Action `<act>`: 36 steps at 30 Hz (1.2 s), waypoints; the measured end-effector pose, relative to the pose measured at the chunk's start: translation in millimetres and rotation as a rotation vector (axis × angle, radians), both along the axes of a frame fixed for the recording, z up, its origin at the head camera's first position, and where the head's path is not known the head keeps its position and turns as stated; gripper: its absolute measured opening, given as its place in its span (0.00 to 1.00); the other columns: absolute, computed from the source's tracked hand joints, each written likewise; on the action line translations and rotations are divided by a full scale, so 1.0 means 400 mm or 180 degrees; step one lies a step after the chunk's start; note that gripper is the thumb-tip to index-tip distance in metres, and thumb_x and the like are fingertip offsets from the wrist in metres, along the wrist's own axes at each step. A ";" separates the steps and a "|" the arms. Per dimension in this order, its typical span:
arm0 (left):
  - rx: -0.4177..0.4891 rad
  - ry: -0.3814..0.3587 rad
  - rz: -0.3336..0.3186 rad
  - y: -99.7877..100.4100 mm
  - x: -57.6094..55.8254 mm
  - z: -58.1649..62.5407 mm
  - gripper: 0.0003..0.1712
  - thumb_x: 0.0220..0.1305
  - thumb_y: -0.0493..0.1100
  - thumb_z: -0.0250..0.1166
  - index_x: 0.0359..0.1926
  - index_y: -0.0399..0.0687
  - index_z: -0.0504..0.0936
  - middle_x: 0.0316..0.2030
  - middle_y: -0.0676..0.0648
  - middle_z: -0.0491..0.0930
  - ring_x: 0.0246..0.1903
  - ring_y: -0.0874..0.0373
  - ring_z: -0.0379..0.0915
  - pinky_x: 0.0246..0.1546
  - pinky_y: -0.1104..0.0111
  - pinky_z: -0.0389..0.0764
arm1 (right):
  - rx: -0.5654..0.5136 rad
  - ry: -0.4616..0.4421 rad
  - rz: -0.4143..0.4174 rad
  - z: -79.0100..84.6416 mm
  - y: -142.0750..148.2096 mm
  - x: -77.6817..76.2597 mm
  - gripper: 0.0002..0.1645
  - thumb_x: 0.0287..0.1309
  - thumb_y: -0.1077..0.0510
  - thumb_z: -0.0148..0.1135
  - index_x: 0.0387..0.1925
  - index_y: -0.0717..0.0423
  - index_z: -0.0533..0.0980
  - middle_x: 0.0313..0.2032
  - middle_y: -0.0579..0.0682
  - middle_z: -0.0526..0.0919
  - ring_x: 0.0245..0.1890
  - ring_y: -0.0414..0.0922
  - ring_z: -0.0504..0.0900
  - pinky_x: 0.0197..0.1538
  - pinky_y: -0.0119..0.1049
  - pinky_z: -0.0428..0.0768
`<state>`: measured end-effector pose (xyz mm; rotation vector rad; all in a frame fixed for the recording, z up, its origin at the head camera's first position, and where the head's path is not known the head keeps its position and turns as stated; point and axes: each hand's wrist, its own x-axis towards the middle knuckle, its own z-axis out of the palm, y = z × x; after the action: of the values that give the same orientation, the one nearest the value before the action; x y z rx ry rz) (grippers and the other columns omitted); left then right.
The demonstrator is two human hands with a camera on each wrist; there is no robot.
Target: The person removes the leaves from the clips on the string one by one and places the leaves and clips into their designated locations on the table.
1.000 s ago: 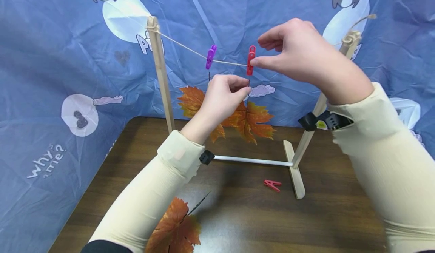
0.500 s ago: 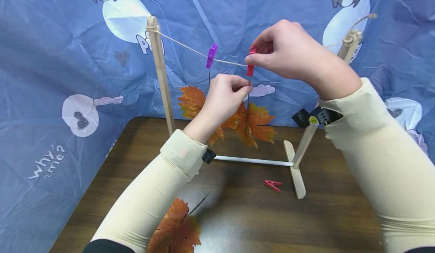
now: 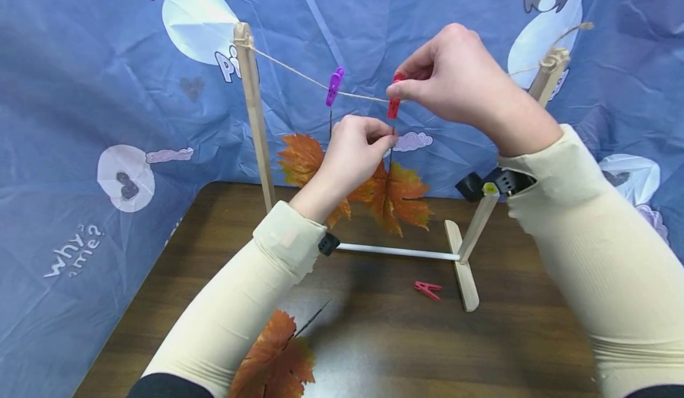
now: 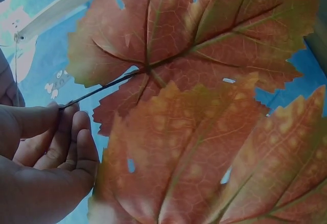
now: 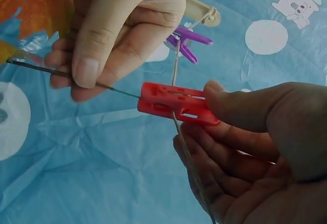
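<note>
My right hand [image 3: 456,86] holds a red clothespin [image 5: 173,103] by its handle end, thumb on one side and fingers on the other. The clothespin sits across the string [image 5: 177,68], and a leaf stem [image 5: 122,92] enters its nose. Thumb and fingertips of my left hand [image 3: 355,151] pinch that stem just below. The orange maple leaf [image 3: 398,196] hangs down from it, large in the left wrist view. Beside it a second maple leaf [image 3: 301,160] hangs from a purple clothespin [image 3: 334,87], partly hidden behind my left hand.
Wooden posts [image 3: 253,113] carry the string, with a white rod [image 3: 398,251] between them low down. On the brown table [image 3: 374,338] lie another red clothespin [image 3: 428,290] and a loose maple leaf [image 3: 278,362], partly covered by my left sleeve. A printed blue cloth [image 3: 320,24] hangs behind.
My right hand has moved slightly left, and its fingers have closed onto the red clothespin's handle end, where only the thumb lay against it before. The left hand has barely moved.
</note>
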<state>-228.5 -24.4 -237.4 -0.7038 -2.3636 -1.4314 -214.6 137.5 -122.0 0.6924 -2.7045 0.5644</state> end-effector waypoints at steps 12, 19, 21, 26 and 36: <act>-0.0148 0.0042 -0.0070 0.000 0.005 -0.011 0.05 0.68 0.37 0.69 0.40 0.41 0.91 0.30 0.51 0.85 0.26 0.58 0.72 0.29 0.69 0.73 | -0.0392 0.0185 -0.0235 0.001 0.025 0.006 0.18 0.65 0.45 0.69 0.45 0.53 0.89 0.39 0.52 0.89 0.29 0.44 0.77 0.29 0.35 0.67; -0.0215 0.0184 -0.0210 0.009 0.002 -0.017 0.04 0.67 0.36 0.70 0.37 0.39 0.91 0.30 0.51 0.85 0.27 0.60 0.73 0.31 0.70 0.74 | -0.0767 0.0280 -0.0143 0.010 0.047 0.002 0.17 0.61 0.48 0.73 0.43 0.56 0.89 0.39 0.55 0.89 0.28 0.41 0.77 0.30 0.30 0.69; -0.0245 0.0240 -0.0238 0.011 0.002 -0.019 0.04 0.66 0.35 0.70 0.37 0.39 0.91 0.31 0.51 0.85 0.28 0.61 0.74 0.33 0.70 0.74 | -0.0866 0.0297 -0.0125 0.014 0.051 0.004 0.17 0.60 0.48 0.74 0.43 0.57 0.89 0.39 0.55 0.89 0.29 0.40 0.79 0.30 0.29 0.70; -0.0234 0.0197 -0.0317 0.012 0.008 -0.027 0.05 0.67 0.35 0.70 0.38 0.39 0.91 0.31 0.51 0.85 0.28 0.62 0.75 0.32 0.71 0.75 | -0.1048 0.0313 -0.0128 0.023 0.064 0.016 0.18 0.60 0.47 0.74 0.44 0.56 0.89 0.38 0.50 0.89 0.31 0.40 0.79 0.30 0.31 0.69; -0.0159 0.0040 -0.0570 0.014 0.039 -0.047 0.06 0.68 0.36 0.69 0.40 0.38 0.90 0.34 0.50 0.87 0.31 0.64 0.78 0.34 0.72 0.78 | -0.1252 0.0358 -0.0115 0.032 0.096 0.068 0.16 0.59 0.48 0.75 0.43 0.53 0.90 0.32 0.40 0.88 0.27 0.44 0.74 0.24 0.32 0.65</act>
<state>-212.7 -19.0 -256.3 -0.9561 -2.3854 -1.4364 -187.2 175.7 -109.0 0.5483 -2.3939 0.9804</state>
